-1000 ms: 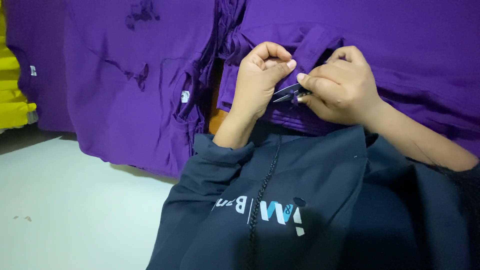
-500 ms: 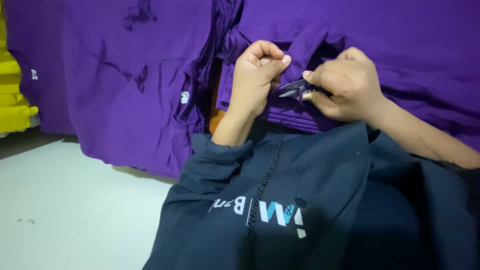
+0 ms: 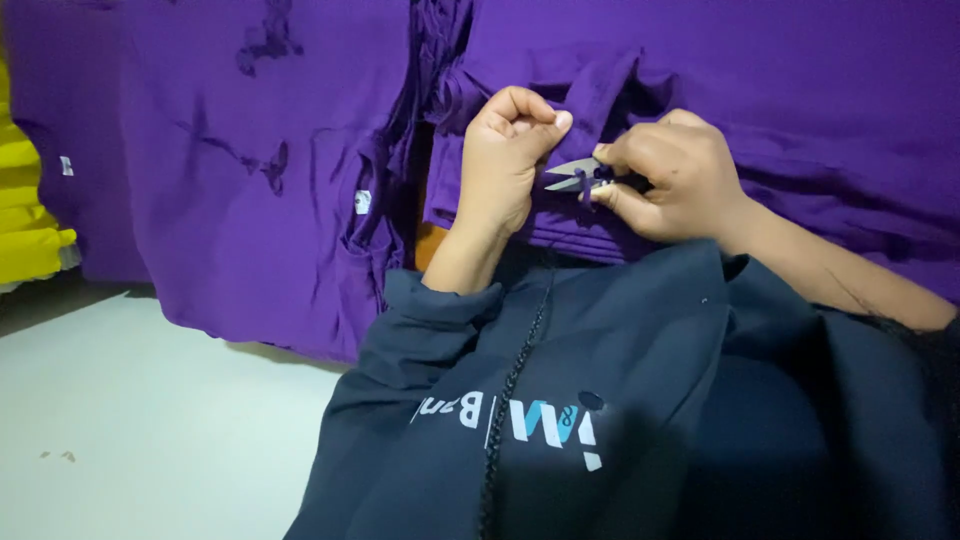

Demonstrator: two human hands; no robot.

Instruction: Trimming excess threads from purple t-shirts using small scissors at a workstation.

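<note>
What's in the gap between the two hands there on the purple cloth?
In the head view, the metal blades of small thread snips, held in the right hand, point across to the left hand, which pinches the purple garment.

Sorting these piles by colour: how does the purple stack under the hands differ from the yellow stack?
The purple stack fills most of the view; the yellow stack shows only at the left edge. The left hand grips the purple; the right hand holds snips. Nothing touches the yellow. Both are folded garments.
</note>
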